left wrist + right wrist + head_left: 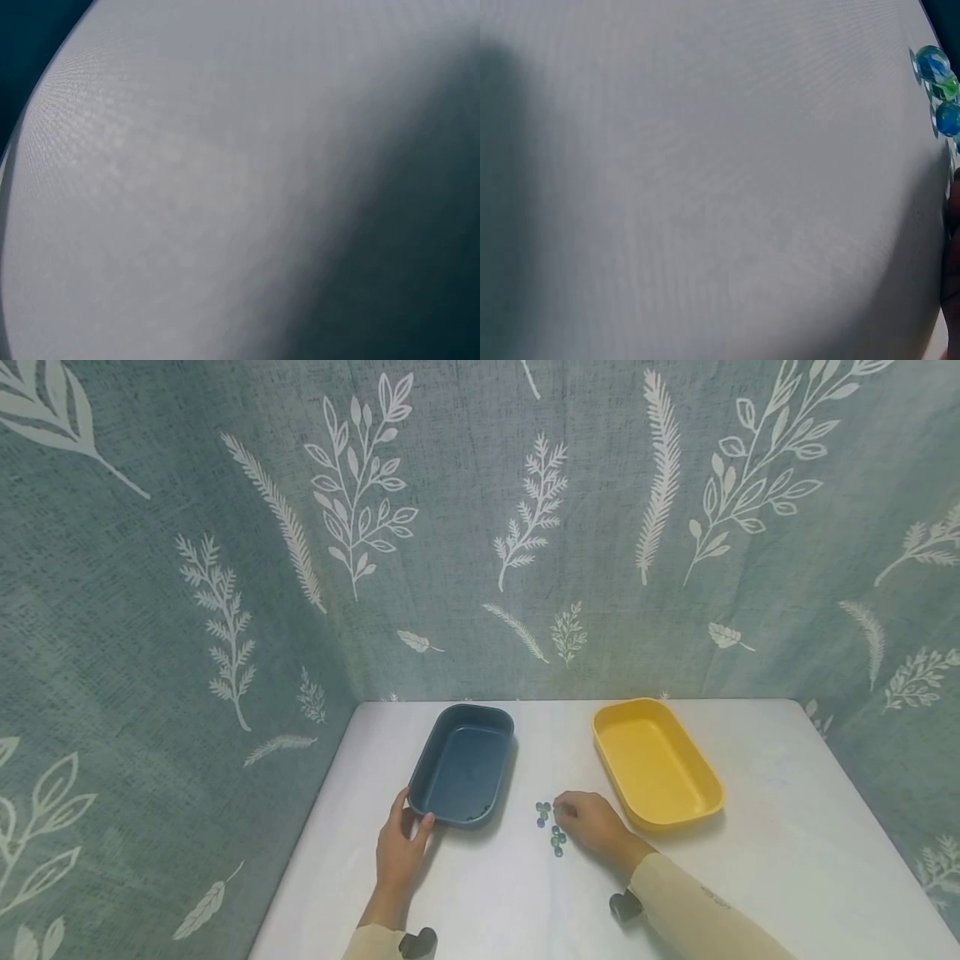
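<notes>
Head view: noted white tabletop (480,893), bounded by grey-green, leaf-printed fabric (450,618) beyond and left of the blue tray (465,768). Left hand (400,853) at that tray's near left corner, thumb and fingers spread, touching it. Glass marbles (555,841) on the tabletop, right of the blue tray; yellow tray (656,760) farther right. Right hand (596,822) at the marbles' side away from the blue tray, fingers curled (cannot tell whether pinching one).

Left wrist view: pale, blurred surface (172,172), partly shadowed.

Right wrist view: pale, shadowed tabletop; blue-and-green marbles near partly visible fingers.

There is one blue tray (463,766), one yellow tray (660,762), at least eight glass marbles (556,831) and one counter (487,893).
</notes>
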Tool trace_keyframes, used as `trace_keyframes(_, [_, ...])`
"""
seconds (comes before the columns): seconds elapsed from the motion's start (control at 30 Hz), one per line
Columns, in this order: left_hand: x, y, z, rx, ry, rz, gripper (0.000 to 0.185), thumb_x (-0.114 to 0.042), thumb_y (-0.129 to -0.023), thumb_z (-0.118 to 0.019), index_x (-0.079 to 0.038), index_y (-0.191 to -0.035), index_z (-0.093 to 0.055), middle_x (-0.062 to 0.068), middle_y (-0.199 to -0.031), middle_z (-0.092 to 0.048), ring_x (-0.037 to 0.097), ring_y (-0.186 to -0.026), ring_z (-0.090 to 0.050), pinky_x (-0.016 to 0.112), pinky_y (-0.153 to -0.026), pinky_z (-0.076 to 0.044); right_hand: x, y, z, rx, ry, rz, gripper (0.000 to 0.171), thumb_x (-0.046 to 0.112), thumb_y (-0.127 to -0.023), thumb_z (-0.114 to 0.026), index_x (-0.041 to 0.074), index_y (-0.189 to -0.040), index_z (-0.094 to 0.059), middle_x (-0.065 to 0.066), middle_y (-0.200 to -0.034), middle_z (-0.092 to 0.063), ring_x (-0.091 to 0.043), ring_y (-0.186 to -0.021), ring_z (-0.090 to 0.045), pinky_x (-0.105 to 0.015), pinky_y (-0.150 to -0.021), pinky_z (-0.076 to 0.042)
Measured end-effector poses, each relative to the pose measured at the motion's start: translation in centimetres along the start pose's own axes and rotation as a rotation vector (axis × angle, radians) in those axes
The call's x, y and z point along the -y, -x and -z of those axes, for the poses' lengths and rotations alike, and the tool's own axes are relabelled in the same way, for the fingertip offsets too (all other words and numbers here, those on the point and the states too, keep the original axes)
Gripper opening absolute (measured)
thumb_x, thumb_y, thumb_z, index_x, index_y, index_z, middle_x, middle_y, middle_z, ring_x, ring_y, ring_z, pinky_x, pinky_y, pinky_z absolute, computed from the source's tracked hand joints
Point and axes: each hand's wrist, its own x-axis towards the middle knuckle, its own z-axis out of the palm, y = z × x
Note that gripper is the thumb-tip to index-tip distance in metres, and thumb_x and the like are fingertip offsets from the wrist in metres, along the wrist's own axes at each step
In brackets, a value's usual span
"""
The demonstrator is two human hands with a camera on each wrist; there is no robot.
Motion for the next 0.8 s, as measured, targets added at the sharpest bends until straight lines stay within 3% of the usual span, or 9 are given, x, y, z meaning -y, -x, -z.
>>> trace_keyframes(0.17, [0.2,0.0,-0.1,0.0,0.011,-0.005,0.068,-0.05,-0.082,-0.06,-0.03,-0.14,-0.03,0.005,-0.136,-0.048,0.031,-0.124,-0.044,0.053,-0.102,-0.033,-0.1,-0.1,0.4,0.033,-0.034,-0.019,0.022,0.032,-0.085,-0.06,0.026,-0.106,-0.062,0.011,-0.096,-0.064,-0.012,-0.096,-0.06,-0.037,-0.088,-0.049])
trace_keyframes(0.4, [-0.1,0.0,0.0,-0.003,0.011,-0.012,0.067,-0.049,-0.082,-0.06,-0.031,-0.14,-0.031,0.005,-0.135,-0.048,0.031,-0.124,-0.045,0.053,-0.102,-0.033,0.0,-0.8,0.8,0.054,-0.065,-0.087,0.02,0.034,-0.085,-0.059,0.03,-0.104,-0.061,0.012,-0.097,-0.063,-0.013,-0.099,-0.058,-0.039,-0.089,-0.048])
trace_keyframes(0.53, [-0.3,0.0,0.1,0.004,0.008,0.004,0.067,-0.049,-0.082,-0.06,-0.031,-0.14,-0.03,0.005,-0.137,-0.046,0.031,-0.125,-0.043,0.052,-0.103,-0.032,0.4,-1.3,0.9,0.041,-0.062,-0.083,0.019,0.03,-0.084,-0.059,0.028,-0.103,-0.062,0.012,-0.096,-0.064,-0.011,-0.098,-0.058,-0.037,-0.089,-0.048])
trace_keyframes(0.8, [-0.4,0.1,0.2,0.001,0.002,0.013,0.068,-0.049,-0.082,-0.06,-0.027,-0.14,-0.032,0.004,-0.138,-0.045,0.03,-0.126,-0.042,0.051,-0.104,-0.031,2.1,-2.0,1.2,0.014,-0.066,-0.02,0.018,0.027,-0.085,-0.062,0.024,-0.102,-0.063,0.014,-0.086,-0.062,-0.007,-0.079,-0.054,-0.028,-0.076,-0.048])
